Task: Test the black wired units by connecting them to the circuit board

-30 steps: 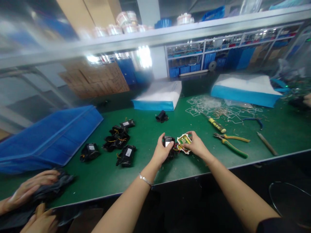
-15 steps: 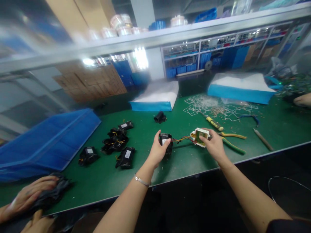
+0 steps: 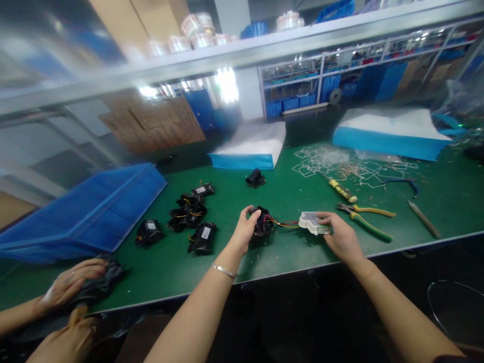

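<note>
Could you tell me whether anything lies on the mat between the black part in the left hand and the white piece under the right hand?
Nothing visible does. Only the coloured wires span the gap from the black part in the left hand to the white piece under the right hand.

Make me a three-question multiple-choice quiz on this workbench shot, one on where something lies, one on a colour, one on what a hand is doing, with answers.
1. Where do the pliers lie?
A. On the table just beyond the right hand
B. Inside the blue bin
C. On the upper shelf

2. What colour is the table top?
A. Grey
B. Green
C. White

3. What is the left hand doing?
A. Resting flat and empty
B. Holding a screwdriver
C. Gripping a black part that wires join to the white piece

Answers: 1 A, the yellow and green handles rest on the mat next to that hand. 2 B, the mat is green all over. 3 C, its fingers close on the black part, with coloured wires running to the white piece under the right hand.
</note>
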The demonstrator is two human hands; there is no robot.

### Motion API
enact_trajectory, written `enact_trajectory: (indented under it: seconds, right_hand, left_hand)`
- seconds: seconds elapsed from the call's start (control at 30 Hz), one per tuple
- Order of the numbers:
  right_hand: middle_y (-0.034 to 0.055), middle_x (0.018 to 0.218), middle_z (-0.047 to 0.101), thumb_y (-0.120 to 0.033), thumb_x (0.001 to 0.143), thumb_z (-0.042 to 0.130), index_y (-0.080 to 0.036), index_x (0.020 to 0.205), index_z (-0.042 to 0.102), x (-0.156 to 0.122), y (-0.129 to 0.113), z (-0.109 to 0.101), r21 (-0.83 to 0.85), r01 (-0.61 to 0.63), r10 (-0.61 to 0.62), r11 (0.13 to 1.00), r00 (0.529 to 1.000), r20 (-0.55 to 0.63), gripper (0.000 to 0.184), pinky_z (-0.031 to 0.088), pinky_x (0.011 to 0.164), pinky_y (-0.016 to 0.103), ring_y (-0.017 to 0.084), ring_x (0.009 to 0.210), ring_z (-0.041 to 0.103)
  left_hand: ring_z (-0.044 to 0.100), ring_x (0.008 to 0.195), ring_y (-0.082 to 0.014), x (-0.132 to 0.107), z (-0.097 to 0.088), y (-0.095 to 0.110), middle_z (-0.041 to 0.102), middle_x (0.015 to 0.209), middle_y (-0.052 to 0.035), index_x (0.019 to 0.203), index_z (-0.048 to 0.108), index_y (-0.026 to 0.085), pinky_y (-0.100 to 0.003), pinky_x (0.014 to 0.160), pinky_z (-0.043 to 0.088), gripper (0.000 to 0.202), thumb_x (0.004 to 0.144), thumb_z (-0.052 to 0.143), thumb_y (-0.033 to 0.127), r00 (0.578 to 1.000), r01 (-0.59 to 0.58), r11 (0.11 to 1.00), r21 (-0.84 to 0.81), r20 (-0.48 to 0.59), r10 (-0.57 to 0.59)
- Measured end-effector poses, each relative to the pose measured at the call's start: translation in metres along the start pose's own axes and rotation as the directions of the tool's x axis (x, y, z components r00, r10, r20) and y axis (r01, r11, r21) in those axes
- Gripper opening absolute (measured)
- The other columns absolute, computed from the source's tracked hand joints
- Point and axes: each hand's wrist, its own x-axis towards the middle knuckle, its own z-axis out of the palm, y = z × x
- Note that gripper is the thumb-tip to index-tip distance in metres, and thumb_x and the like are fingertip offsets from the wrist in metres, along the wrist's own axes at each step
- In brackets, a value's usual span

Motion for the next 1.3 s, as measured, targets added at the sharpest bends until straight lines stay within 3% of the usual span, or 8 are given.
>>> enact_trajectory:
  seconds: [0.13,0.27,0.47,0.6,0.77,0.97,1.13,1.3]
  right_hand:
    - [0.0087,0.125,0.056,-0.015,0.072,0.057,-0.023,0.093,0.052,-0.001,-0.004,-0.014,-0.004,0.027,-0.026,1.0,0.974,0.223,0.023,0.042,0.098,0.042,0.024,0.118,0.051]
    - [0.012,0.141,0.042,-0.041,0.07,0.07,-0.023,0.102,0.056,0.004,-0.014,-0.023,0.031,-0.043,0.023,0.999,0.879,0.477,0.04,0.039,0.101,0.047,0.03,0.126,0.044]
    - [0.0133,0.106,0.062,-0.058,0.069,0.066,-0.02,0.119,0.054,0.018,-0.03,0.006,-0.147,-0.175,0.216,0.973,0.914,0.344,0.064,0.046,0.085,0.045,0.03,0.099,0.059]
    - [0.008,0.102,0.057,-0.049,0.059,0.077,-0.023,0.115,0.058,0.025,-0.048,0.011,-0.138,-0.081,0.127,0.987,0.923,0.363,0.065,0.048,0.078,0.036,0.023,0.085,0.06]
    - [0.0067,0.101,0.059,-0.023,0.084,0.059,-0.024,0.104,0.061,0.034,-0.063,-0.005,-0.287,0.161,-0.101,0.944,0.972,0.213,0.021,0.043,0.085,0.036,0.023,0.097,0.055]
    - [0.0097,0.107,0.061,-0.013,0.09,0.044,-0.022,0.106,0.064,0.02,-0.036,-0.005,-0.367,0.407,-0.288,0.837,0.896,0.337,0.027,0.039,0.09,0.039,0.025,0.108,0.051]
    - [0.0088,0.112,0.061,-0.009,0.087,0.045,-0.025,0.122,0.059,0.002,-0.025,-0.005,-0.363,0.37,-0.238,0.855,0.902,0.359,0.041,0.04,0.089,0.038,0.024,0.105,0.052]
    - [0.0082,0.116,0.059,-0.011,0.087,0.045,-0.025,0.124,0.058,-0.003,-0.027,-0.005,-0.361,0.322,-0.204,0.875,0.922,0.329,0.041,0.04,0.091,0.038,0.024,0.108,0.051]
  left_hand:
    - [0.063,0.079,-0.0167,0.002,0.0,-0.008,0.063,0.104,-0.0098,0.13,0.041,0.024,-0.028,0.068,0.05,0.062,0.077,0.065,0.044,0.996,-0.087,0.993,0.084,0.007,0.086]
    - [0.062,0.08,-0.0169,0.002,0.002,-0.009,0.062,0.108,-0.0105,0.129,0.041,0.024,-0.029,0.069,0.05,0.061,0.077,0.064,0.044,0.99,-0.141,0.983,0.119,0.027,0.139]
    - [0.061,0.086,-0.0168,0.004,0.003,-0.013,0.06,0.11,-0.0096,0.129,0.041,0.024,-0.032,0.078,0.05,0.06,0.078,0.064,0.043,0.976,-0.218,0.962,0.166,0.043,0.213]
    - [0.06,0.088,-0.0166,0.006,-0.002,-0.018,0.06,0.11,-0.0091,0.131,0.039,0.024,-0.033,0.084,0.048,0.061,0.078,0.064,0.044,0.959,-0.283,0.934,0.219,0.036,0.282]
    - [0.06,0.083,-0.0178,0.005,-0.01,-0.014,0.061,0.103,-0.0086,0.127,0.041,0.022,-0.031,0.079,0.048,0.057,0.079,0.061,0.044,0.95,-0.279,0.897,0.344,-0.034,0.309]
    - [0.059,0.079,-0.0191,0.004,-0.017,-0.008,0.06,0.098,-0.0083,0.117,0.045,0.021,-0.033,0.079,0.046,0.05,0.077,0.061,0.046,0.949,-0.179,0.85,0.495,-0.141,0.281]
    - [0.052,0.11,-0.0296,-0.008,-0.014,-0.002,0.043,0.13,-0.0145,0.12,0.049,0.022,-0.045,0.096,0.041,0.043,0.079,0.057,0.036,0.859,-0.236,0.626,0.743,-0.141,0.492]
    - [0.026,0.136,-0.0266,-0.024,-0.009,0.007,0.041,0.141,-0.0037,0.111,0.06,0.026,-0.047,0.115,0.018,0.033,0.084,0.044,0.016,0.678,-0.485,0.208,0.849,0.215,0.703]
